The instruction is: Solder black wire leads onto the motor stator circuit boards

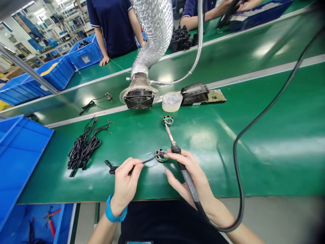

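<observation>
My left hand (126,183) pinches a black cable (150,159) between thumb and fingers, left of a small round motor part with copper coils and a green circuit board (160,155). The cable runs to that part's top, and its bundled end lies left of the hand. A soldering iron (188,179) is held in my right hand (196,174), its tip pointing away from me. My right fingertips reach the near motor part's right edge. Farther back sits a second such part (168,120), with the iron's tip at its near edge in this view.
A pile of black cables (85,145) lies left on the green bench. Behind are a fume fan (139,101), a round pale container (172,102) and a soldering stand (198,94). A blue bin (22,149) stands left; the iron's cord (237,162) loops right. Two people are across.
</observation>
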Tool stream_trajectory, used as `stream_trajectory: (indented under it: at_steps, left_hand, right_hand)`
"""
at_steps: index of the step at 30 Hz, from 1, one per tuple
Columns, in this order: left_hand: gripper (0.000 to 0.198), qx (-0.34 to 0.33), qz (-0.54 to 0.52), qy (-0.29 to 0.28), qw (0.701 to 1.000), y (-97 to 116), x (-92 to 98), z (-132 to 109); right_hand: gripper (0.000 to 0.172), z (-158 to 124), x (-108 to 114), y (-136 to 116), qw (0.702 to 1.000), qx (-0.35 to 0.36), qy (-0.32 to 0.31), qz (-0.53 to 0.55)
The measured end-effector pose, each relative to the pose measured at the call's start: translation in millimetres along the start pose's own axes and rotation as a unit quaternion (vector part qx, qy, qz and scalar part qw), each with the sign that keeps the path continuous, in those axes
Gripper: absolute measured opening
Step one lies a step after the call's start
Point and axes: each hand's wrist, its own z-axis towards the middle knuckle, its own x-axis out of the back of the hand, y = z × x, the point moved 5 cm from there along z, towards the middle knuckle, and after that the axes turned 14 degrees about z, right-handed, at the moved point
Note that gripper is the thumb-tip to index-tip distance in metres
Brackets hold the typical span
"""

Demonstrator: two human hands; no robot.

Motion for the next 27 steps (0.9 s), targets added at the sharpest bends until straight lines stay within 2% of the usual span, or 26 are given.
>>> stream_trajectory:
  at_steps: [4, 8, 12, 16, 20, 24, 27]
  left_hand:
    - [0.018, -0.051, -0.030, -0.062, 0.996, 11, -4.2, -10]
    - [0.020, -0.072, -0.036, -0.126, 0.989, 14, -11.8, -19]
    - [0.013, -0.094, -0.029, -0.175, 0.980, 16, -15.1, -24]
    - [0.013, -0.099, -0.019, -0.214, 0.972, 19, -19.5, -26]
    - [0.028, -0.080, -0.034, -0.198, 0.976, 31, -31.2, -20]
    - [0.003, -0.056, -0.059, -0.102, 0.991, 46, -41.8, -10]
    - [0.006, -0.077, -0.028, -0.073, 0.994, 49, -47.0, -12]
  right_hand:
    - [0.053, -13, 1, -3, 0.998, -0.008, 0.031, 0.052]
    - [0.047, -23, 3, 1, 0.991, -0.044, 0.073, 0.103]
    - [0.043, -22, 8, 3, 0.979, -0.089, 0.109, 0.150]
    - [0.041, -18, 8, 2, 0.969, -0.104, 0.125, 0.186]
    - [0.041, -16, 6, -3, 0.972, -0.094, 0.122, 0.175]
    - [0.041, -16, 7, -7, 0.976, -0.090, 0.124, 0.158]
    - [0.041, -21, 11, -3, 0.974, -0.105, 0.138, 0.143]
